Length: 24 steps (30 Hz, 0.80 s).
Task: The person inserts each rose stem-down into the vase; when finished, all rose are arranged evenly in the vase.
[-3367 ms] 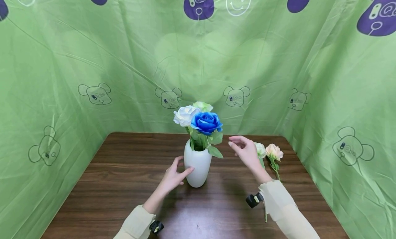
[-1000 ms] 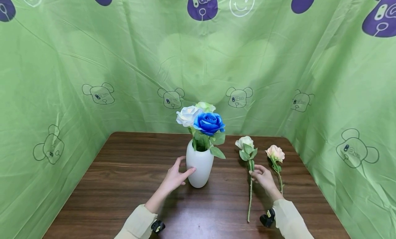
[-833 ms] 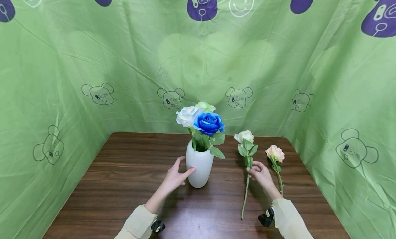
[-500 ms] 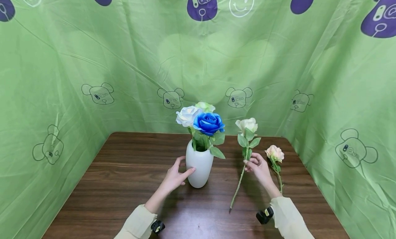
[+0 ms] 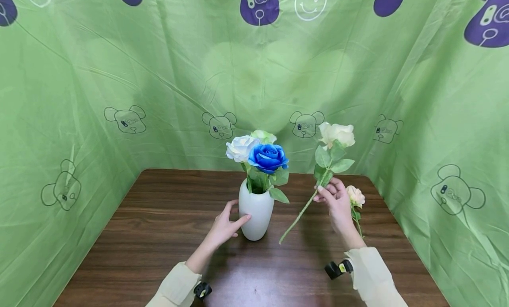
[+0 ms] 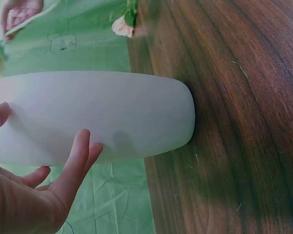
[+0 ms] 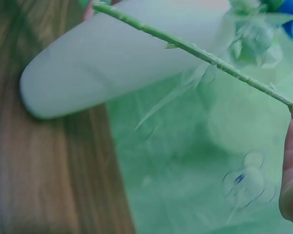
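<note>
A white vase (image 5: 256, 214) stands upright on the table, holding a blue rose (image 5: 268, 158), a pale bluish-white rose (image 5: 241, 148) and a pale green flower (image 5: 264, 137). My left hand (image 5: 222, 227) holds the vase low on its left side, thumb across the front; in the left wrist view its fingertips touch the white wall. Right of the vase, my right hand (image 5: 336, 203) pinches the stem of a cream-white rose (image 5: 337, 135) between thumb and fingers. That rose is in the air, bloom up and tilted right, its stem end (image 7: 105, 9) slanting down towards the vase.
A peach-coloured flower (image 5: 355, 196) lies on the table at the right, partly behind my right hand and wrist. The brown wooden table (image 5: 151, 227) is enclosed by green printed cloth (image 5: 171, 99) at the back and sides.
My right hand has taken the cream-white rose by its stem and lifted it off the table, its bloom rising and its stem end swinging left. The left hand stays at the vase.
</note>
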Each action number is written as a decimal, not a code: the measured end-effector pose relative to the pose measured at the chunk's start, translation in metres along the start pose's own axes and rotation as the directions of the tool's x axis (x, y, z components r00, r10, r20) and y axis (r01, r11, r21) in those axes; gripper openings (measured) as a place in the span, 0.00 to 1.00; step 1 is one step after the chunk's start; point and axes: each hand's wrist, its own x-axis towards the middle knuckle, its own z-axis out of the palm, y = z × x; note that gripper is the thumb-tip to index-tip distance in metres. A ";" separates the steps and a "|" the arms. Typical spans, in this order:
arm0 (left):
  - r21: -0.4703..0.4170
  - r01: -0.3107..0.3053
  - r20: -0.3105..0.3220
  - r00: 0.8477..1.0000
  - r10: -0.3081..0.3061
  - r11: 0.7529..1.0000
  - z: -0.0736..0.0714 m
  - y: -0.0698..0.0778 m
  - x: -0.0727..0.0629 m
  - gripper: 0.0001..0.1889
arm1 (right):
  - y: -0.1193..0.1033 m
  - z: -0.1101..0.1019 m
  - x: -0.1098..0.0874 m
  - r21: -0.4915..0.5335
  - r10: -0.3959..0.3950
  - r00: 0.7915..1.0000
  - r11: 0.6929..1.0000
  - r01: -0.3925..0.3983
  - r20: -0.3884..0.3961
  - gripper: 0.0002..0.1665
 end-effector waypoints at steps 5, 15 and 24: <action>0.002 -0.006 -0.006 1.000 0.006 1.000 0.000 0.000 0.000 0.33 | -0.128 0.133 -0.004 0.140 -0.007 0.994 0.990 0.023 -0.109 0.14; 0.015 -0.001 -0.009 1.000 0.001 1.000 0.000 0.001 0.000 0.34 | -0.151 0.167 0.013 0.231 -0.119 0.958 0.956 0.181 -0.260 0.15; -0.001 -0.005 -0.004 1.000 0.005 1.000 0.000 0.000 0.000 0.33 | -0.167 0.197 0.020 0.157 -0.342 0.909 0.910 0.384 -0.237 0.15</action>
